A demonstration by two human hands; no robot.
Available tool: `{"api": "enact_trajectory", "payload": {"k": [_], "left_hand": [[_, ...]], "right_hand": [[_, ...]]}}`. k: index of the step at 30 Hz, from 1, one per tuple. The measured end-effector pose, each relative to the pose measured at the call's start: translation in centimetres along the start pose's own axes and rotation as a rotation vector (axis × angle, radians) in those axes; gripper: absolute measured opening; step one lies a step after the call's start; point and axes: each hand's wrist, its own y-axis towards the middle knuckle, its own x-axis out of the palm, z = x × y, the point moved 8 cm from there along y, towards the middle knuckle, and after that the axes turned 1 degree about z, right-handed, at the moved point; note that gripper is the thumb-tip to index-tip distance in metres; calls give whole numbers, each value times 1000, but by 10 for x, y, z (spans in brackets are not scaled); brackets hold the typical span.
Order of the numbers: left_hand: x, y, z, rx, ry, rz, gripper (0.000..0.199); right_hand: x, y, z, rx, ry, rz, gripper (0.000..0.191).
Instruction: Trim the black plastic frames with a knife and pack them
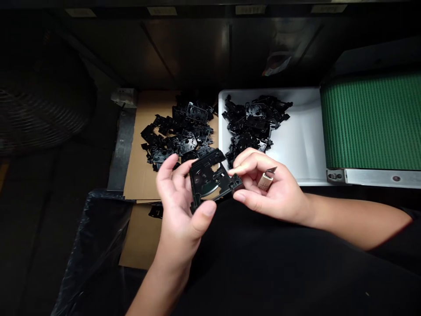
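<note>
Sagging at near left: black plastic bin liner (pixel 94 245), open side towards the cardboard sheet (pixel 141 237). Round wire fan guard (pixel 39 96) sits far left, dim. On the cardboard, a loose heap of black moulded parts (pixel 177 131), plus one stray part (pixel 155 211) lying apart near its near side.

Left hand (pixel 179 210) is fairly wide, fingers curled up, thumb on the near face, gripping the left side of a black moulded plastic plate (pixel 207 177). The plate is up in the air between both hands, over the cardboard's near right corner, tilted, not touching anything else. Right hand (pixel 272 188) is narrow: thumb and index pinch the plate's right edge, while the other fingers tuck a short-bladed knife (pixel 265 180) against the palm, blade up and exposed.

Further right, white tray (pixel 296 140) holds a second heap of black parts (pixel 253 127). Green ribbed conveyor belt (pixel 371 120) runs at far right.

Risks:
- Exposed blade sits close to the pinching fingers. A slip or regrip could cut the right hand, or the left if it's brought across.
- Thin plate webs and tabs could crack under a hard pinch or twist.
- Split grip could drop the plate onto the heaps, mixing parts, or towards the liner.
</note>
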Motion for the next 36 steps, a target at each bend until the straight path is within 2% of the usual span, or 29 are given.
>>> {"api": "enact_trajectory", "payload": {"k": [5,8,12,14,17,22,30,36], "left_hand": [[-18,-9,21,383,200,-37,114],[-29,-16,29,499,296,-10,116],[-23,-25,43,627,357,-110,124],[-20,-25,47,642,346,-124,120],[-20,-26,53,685,334,-85,106],[-22,-26,57,736,406,-80,90],[-33,-30,56,795,561,-104,78],[-32,-28,56,738,534,-163,64]], "right_hand": [[2,-2,-13,-136,-215,-133,35],[5,-5,-25,-309,-401,-209,34],[9,-10,-37,-428,-451,-255,28],[11,-11,-40,-434,-446,-265,27],[14,-12,-42,-433,-437,-268,27],[17,-11,-41,-426,-414,-260,28],[21,-9,-42,-433,-393,-247,27],[22,-7,-38,-406,-386,-216,28]]}}
